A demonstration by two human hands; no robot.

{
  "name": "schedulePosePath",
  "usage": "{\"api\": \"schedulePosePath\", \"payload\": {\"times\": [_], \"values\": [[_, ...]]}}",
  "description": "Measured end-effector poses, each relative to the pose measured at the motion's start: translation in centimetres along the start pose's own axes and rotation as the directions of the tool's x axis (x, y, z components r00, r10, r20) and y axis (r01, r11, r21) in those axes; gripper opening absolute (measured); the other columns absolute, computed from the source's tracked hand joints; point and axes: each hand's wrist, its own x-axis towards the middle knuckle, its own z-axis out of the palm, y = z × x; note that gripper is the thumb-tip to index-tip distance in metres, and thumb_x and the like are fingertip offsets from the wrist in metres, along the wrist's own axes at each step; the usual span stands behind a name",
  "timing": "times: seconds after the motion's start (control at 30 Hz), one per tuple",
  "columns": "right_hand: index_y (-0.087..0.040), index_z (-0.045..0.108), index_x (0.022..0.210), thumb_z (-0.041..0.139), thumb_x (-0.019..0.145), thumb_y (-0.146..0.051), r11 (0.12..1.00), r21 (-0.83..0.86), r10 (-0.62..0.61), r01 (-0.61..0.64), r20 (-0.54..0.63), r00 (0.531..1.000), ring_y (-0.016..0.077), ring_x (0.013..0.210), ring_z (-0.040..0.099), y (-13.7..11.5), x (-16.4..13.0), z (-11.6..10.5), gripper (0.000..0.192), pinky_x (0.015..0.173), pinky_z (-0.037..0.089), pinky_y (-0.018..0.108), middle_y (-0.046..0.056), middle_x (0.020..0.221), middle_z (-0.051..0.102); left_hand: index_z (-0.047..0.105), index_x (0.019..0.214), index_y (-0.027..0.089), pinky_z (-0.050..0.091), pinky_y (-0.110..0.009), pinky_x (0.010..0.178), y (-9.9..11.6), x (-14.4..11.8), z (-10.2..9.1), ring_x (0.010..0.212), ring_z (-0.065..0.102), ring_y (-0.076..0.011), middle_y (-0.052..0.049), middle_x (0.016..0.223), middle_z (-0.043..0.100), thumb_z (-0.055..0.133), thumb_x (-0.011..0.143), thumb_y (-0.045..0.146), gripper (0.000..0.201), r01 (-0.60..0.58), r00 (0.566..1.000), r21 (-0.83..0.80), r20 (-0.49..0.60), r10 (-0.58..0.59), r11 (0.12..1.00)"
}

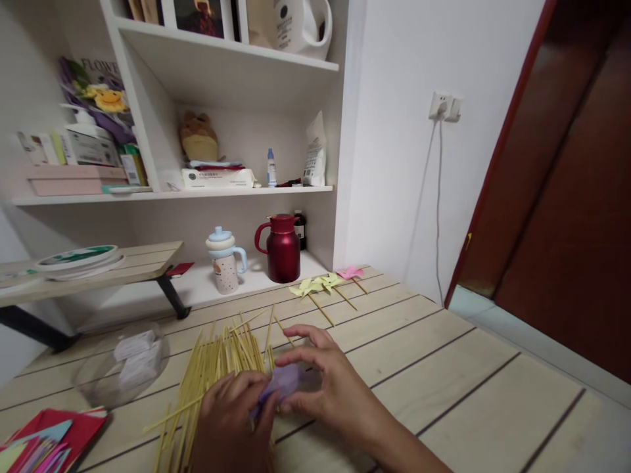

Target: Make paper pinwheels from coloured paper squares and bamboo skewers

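Observation:
Both hands meet over the wooden table on a folded purple paper piece. My left hand pinches its left side. My right hand holds its right side, fingers curled around it. Under and behind the hands lies a loose pile of thin bamboo sticks. Farther back on the table lie finished paper pinwheels on sticks, two yellow ones and a pink one.
A clear round container with white pieces stands left of the sticks. Coloured paper sheets lie at the bottom left corner. A red jug and a lidded mug stand on the low shelf behind. A dark red door is at right.

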Motion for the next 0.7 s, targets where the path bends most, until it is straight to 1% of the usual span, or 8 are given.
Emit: {"api": "schedulePosePath", "payload": {"times": [0.1, 0.3, 0.43, 0.5, 0.57, 0.6, 0.63, 0.7], "values": [[-0.029, 0.078, 0.077, 0.09, 0.057, -0.016, 0.995, -0.092, -0.036, 0.036, 0.006, 0.999, 0.0293, 0.119, 0.052, 0.0, -0.1, 0.1, 0.027, 0.103, 0.035, 0.048, 0.003, 0.123, 0.064, 0.067, 0.075, 0.025, 0.045, -0.033, 0.073, 0.3, 0.3, -0.1, 0.065, 0.069, -0.0149, 0.003, 0.07, 0.073, 0.042, 0.096, 0.038, 0.035, -0.062, 0.998, 0.061, 0.032, 0.06, 0.996], [-0.027, 0.075, 0.071, 0.086, 0.067, -0.017, 0.988, -0.127, -0.088, 0.084, -0.028, 0.996, 0.0251, 0.11, 0.057, 0.3, -0.2, 0.1, 0.015, 0.098, 0.036, 0.043, 0.001, 0.112, 0.071, 0.069, 0.08, 0.029, 0.039, -0.036, 0.082, 0.4, 0.1, -0.1, 0.07, 0.07, -0.0156, 0.004, 0.074, 0.075, 0.042, 0.094, 0.024, 0.032, -0.098, 0.989, 0.058, 0.113, 0.091, 0.993], [-0.024, 0.076, 0.08, 0.084, 0.067, -0.011, 0.99, -0.109, -0.09, 0.09, 0.008, 0.996, 0.0241, 0.107, 0.058, 0.2, -0.2, 0.1, 0.02, 0.097, 0.037, 0.041, 0.002, 0.107, 0.072, 0.068, 0.076, 0.031, 0.039, -0.037, 0.083, 0.4, 0.0, 0.0, 0.068, 0.07, -0.0155, 0.005, 0.073, 0.075, 0.041, 0.094, 0.023, 0.033, -0.109, 0.99, 0.06, 0.096, 0.103, 0.992], [-0.022, 0.076, 0.085, 0.081, 0.068, -0.01, 0.995, -0.056, -0.078, 0.078, -0.007, 0.997, 0.0242, 0.105, 0.057, 0.1, -0.1, 0.0, 0.021, 0.096, 0.038, 0.039, 0.004, 0.102, 0.072, 0.068, 0.078, 0.029, 0.041, -0.038, 0.082, 0.2, -0.3, 0.1, 0.071, 0.07, -0.0169, 0.005, 0.076, 0.074, 0.046, 0.093, 0.028, 0.026, -0.09, 0.994, 0.038, 0.071, 0.087, 0.995], [-0.019, 0.075, 0.08, 0.077, 0.07, -0.013, 0.998, 0.064, -0.021, 0.023, -0.037, 0.999, 0.0237, 0.098, 0.058, 0.1, -0.1, 0.0, 0.011, 0.09, 0.041, 0.036, 0.005, 0.094, 0.071, 0.067, 0.095, 0.027, 0.045, -0.04, 0.081, -0.3, -0.7, 0.1, 0.081, 0.07, -0.0212, 0.0, 0.089, 0.075, 0.053, 0.089, 0.037, 0.018, 0.024, 0.998, 0.024, 0.056, -0.025, 0.999], [-0.018, 0.074, 0.075, 0.075, 0.071, -0.016, 0.986, 0.161, 0.037, -0.031, -0.036, 0.999, 0.0226, 0.091, 0.059, 0.1, 0.0, 0.0, 0.004, 0.084, 0.043, 0.034, 0.004, 0.087, 0.07, 0.065, 0.107, 0.025, 0.047, -0.043, 0.082, -0.6, -0.8, 0.0, 0.09, 0.069, -0.0246, -0.004, 0.098, 0.074, 0.057, 0.086, 0.042, 0.028, 0.119, 0.992, 0.013, 0.041, -0.119, 0.993], [-0.017, 0.073, 0.071, 0.073, 0.072, -0.019, 0.956, 0.277, 0.106, -0.096, -0.018, 0.994, 0.0209, 0.082, 0.059, 0.1, 0.1, 0.0, 0.002, 0.076, 0.043, 0.031, 0.003, 0.08, 0.068, 0.06, 0.119, 0.024, 0.047, -0.046, 0.086, -1.0, -1.0, -0.2, 0.102, 0.065, -0.0281, -0.007, 0.111, 0.071, 0.06, 0.084, 0.046, 0.041, 0.236, 0.971, -0.008, 0.047, -0.235, 0.972], [-0.014, 0.072, 0.07, 0.073, 0.068, -0.025, 0.826, 0.512, 0.244, -0.237, 0.054, 0.968, 0.0162, 0.064, 0.055, 0.3, 0.3, 0.1, 0.011, 0.063, 0.04, 0.027, 0.001, 0.068, 0.065, 0.052, 0.13, 0.022, 0.043, -0.055, 0.096, -1.6, -1.1, -0.3, 0.117, 0.057, -0.0339, -0.013, 0.126, 0.063, 0.064, 0.079, 0.051, 0.06, 0.444, 0.896, -0.119, 0.031, -0.444, 0.888]]}}
